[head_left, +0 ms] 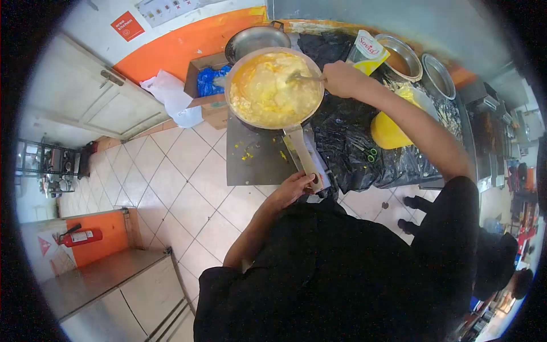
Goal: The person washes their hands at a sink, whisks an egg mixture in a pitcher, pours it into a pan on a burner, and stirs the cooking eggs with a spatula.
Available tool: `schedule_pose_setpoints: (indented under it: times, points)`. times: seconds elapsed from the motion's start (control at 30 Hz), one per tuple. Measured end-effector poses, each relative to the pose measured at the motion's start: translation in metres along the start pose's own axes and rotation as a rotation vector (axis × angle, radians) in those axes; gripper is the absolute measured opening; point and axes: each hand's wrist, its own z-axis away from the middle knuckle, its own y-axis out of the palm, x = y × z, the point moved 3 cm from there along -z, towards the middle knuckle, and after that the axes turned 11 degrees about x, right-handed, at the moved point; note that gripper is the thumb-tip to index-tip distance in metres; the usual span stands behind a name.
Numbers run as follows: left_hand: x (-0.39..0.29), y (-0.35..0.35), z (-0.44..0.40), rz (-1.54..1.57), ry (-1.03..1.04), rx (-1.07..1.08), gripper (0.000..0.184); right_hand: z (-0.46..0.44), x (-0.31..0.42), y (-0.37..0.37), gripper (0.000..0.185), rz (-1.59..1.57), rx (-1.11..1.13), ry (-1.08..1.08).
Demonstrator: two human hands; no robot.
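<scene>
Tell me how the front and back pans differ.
The front pan holds yellow mixture; the back pan shows bare grey where visible. The front pan has a long handle in the left hand; the back pan shows a small loop handle. The front pan is pale-rimmed, the back pan dark-rimmed. Both look round.

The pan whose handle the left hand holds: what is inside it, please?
Inside the pan is a lumpy yellow mixture, with a utensil in the right hand dipped into it. The mixture covers the pan's bottom, which cannot be seen.
</scene>
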Motion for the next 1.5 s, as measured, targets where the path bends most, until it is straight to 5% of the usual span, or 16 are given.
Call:
schedule_pose_setpoints:
  times: [0.13,0.3,0.5,0.73,0.93,1.5]
  points:
    - [0.001,-0.001,-0.001,0.008,-0.007,0.017,0.024,-0.019,-0.003,0.028,0.022,-0.056,0.037,0.036]
    - [-0.009,0.012,-0.002,0.127,0.011,0.061,0.024,-0.008,0.025,0.002,0.025,-0.153,0.118,-0.226]
    - [-0.014,0.024,-0.006,0.241,0.092,0.043,0.026,0.06,0.051,-0.065,0.022,0.028,0.249,-0.063]
    - [-0.006,0.024,-0.005,0.212,0.21,-0.016,0.032,0.092,0.05,-0.049,0.02,0.089,0.252,-0.133]
    - [0.003,0.032,-0.009,0.458,0.248,-0.19,0.021,0.072,0.056,0.002,0.019,0.001,0.127,-0.133]
    - [-0.001,0.04,-0.009,0.391,0.338,-0.363,0.014,-0.046,0.054,0.041,0.024,-0.055,-0.099,-0.272]
